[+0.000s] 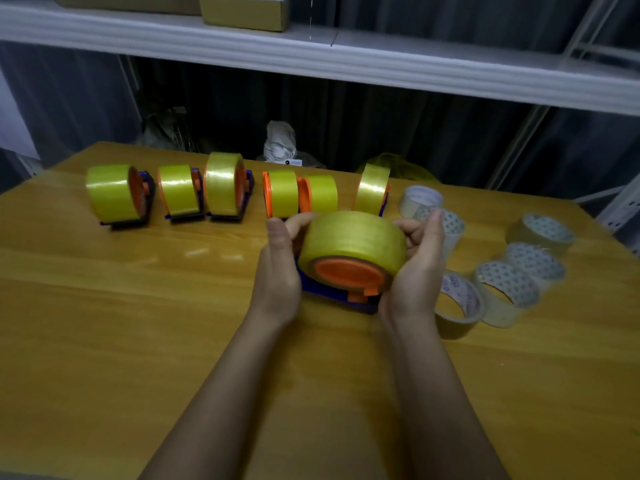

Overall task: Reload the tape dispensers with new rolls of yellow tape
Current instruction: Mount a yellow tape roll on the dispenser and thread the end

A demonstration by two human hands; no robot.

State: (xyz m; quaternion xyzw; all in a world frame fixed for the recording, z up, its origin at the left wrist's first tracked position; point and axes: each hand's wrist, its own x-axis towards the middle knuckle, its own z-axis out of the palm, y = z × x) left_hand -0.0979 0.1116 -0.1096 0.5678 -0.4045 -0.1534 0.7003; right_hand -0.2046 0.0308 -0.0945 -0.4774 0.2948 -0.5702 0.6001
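Note:
Both hands hold one blue dispenser (pixel 360 303) above the wooden table (pixel 138 323), loaded with a yellow tape roll (pixel 353 240) on an orange hub (pixel 349 275). My left hand (pixel 280 268) grips its left side, fingers curled behind the roll. My right hand (pixel 415 271) cups its right side. Behind stands a row of loaded dispensers: yellow rolls at far left (pixel 110 194), then (pixel 176 195), (pixel 221 183) and at the right (pixel 372 188). Two yellow rolls on orange hubs (pixel 299 194) stand in the middle of the row.
Several clear and brownish tape rolls (pixel 505 292) lie on the table's right side, close to my right wrist. A white shelf (pixel 311 46) with cardboard boxes runs overhead at the back. Dark curtains and bags lie behind the table's far edge.

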